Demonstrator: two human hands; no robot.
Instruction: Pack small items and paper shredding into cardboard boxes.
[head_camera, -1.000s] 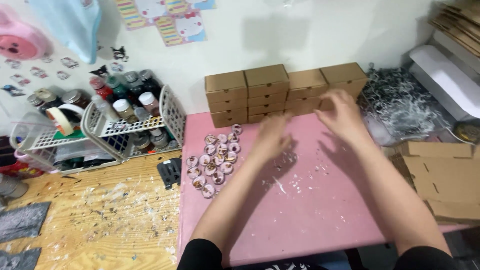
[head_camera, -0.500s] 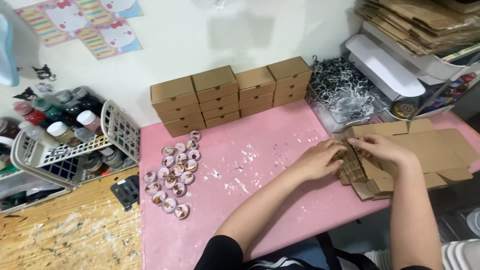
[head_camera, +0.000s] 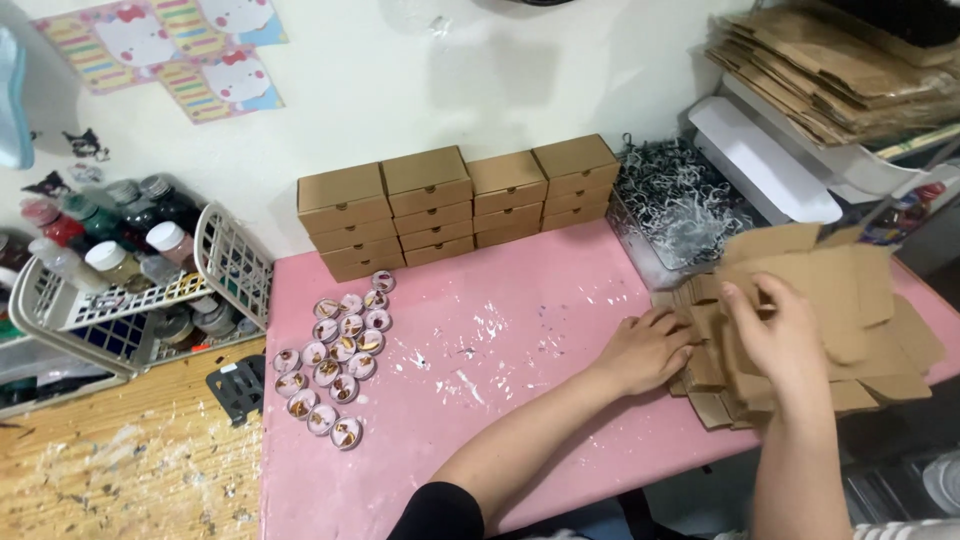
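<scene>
Since half a second earlier the hands had hardly shifted, both staying on the pile of flat cardboard box blanks (head_camera: 850, 300) at the right edge of the pink table (head_camera: 480, 380). The right hand (head_camera: 780, 335) gripped the top blank with curled fingers, while the left hand (head_camera: 645, 350) pressed loosely open on the pile's left side. Behind stood stacked closed cardboard boxes (head_camera: 455, 205), and left lay small round tins (head_camera: 335, 360)
</scene>
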